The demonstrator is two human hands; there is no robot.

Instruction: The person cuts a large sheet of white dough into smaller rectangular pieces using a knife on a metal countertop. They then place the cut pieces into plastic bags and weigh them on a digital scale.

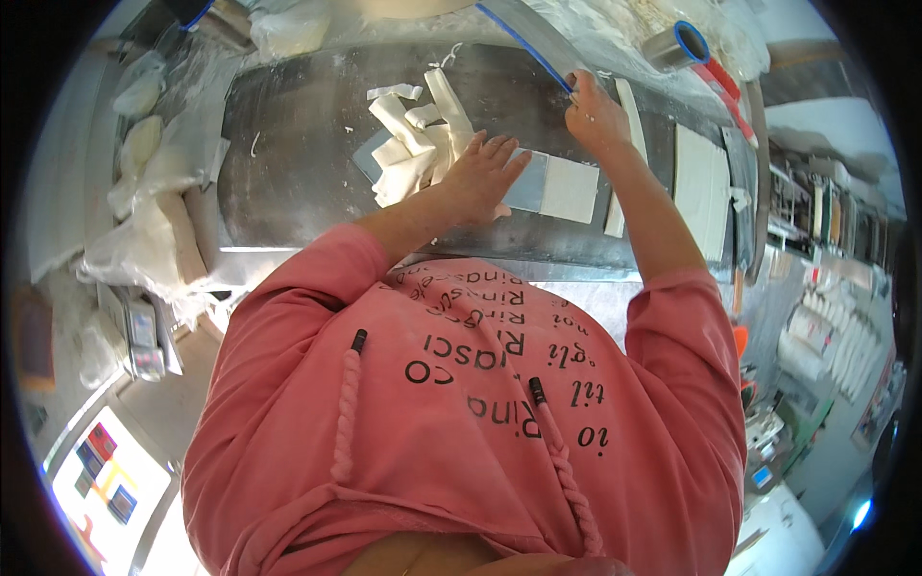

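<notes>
My left hand [488, 176] lies palm down with fingers spread, over the edge of a heap of folded white clay-like strips [407, 162] and a blue-grey flat plate [528, 180]. Beside that plate, on its right, is a cream square slab [570, 189]. My right hand [599, 114] is closed at the near end of a long grey strip with a blue edge [533, 43]; the fingers hide that end. Just right of the hand runs a narrow white strip [627, 108]. All of this rests on a dark board [295, 144].
A ribbed white slab [700, 191] lies at the board's right. Beyond stand a blue-rimmed metal cylinder [676, 47] and a red-handled tool [720, 86]. Plastic-wrapped blocks [148, 237] crowd the left side. Shelving [828, 201] is farther right.
</notes>
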